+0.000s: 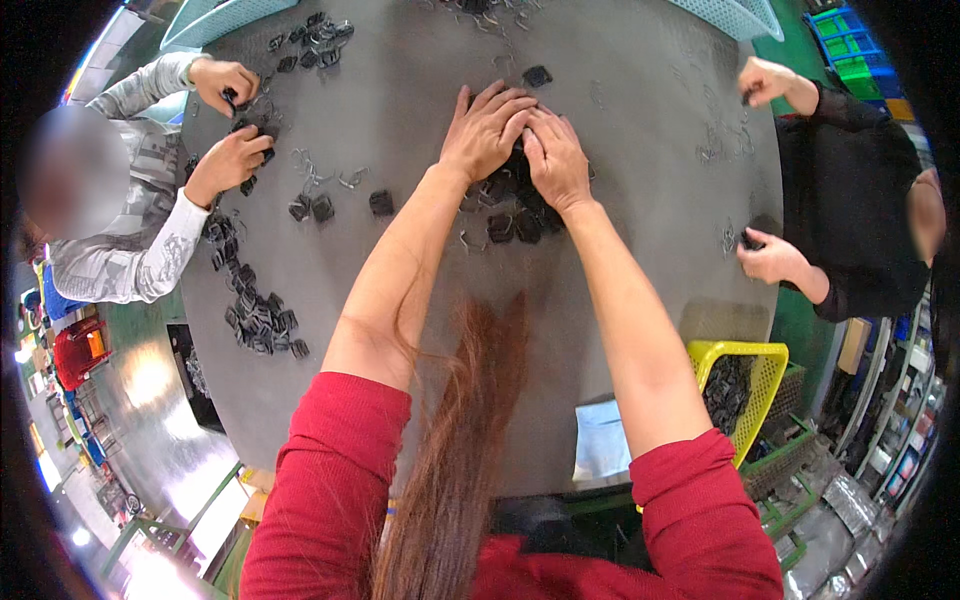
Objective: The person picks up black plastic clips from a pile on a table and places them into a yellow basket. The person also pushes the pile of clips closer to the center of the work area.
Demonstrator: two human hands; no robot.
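A heap of small black square parts [526,226] lies on the round grey table [440,270], between and below my hands. Reaching over its left and far side, my left hand [487,132] has its fingers stretched and slightly apart. My right hand [556,160] curves over the right side, its thumb and fingertips close to the left hand's fingers. Both palms face down, so their undersides and the covered parts are hidden. One loose black part [537,76] rests just beyond my fingertips. Another single part [381,203] is left of my left forearm.
A co-worker's hands [228,160] handle black parts at the left, beside a long trail of them [258,318]. Another co-worker's hands [768,258] are at the right, near thin wire hooks [728,238]. A yellow basket [768,390] and pale blue sheet [600,440] sit near right.
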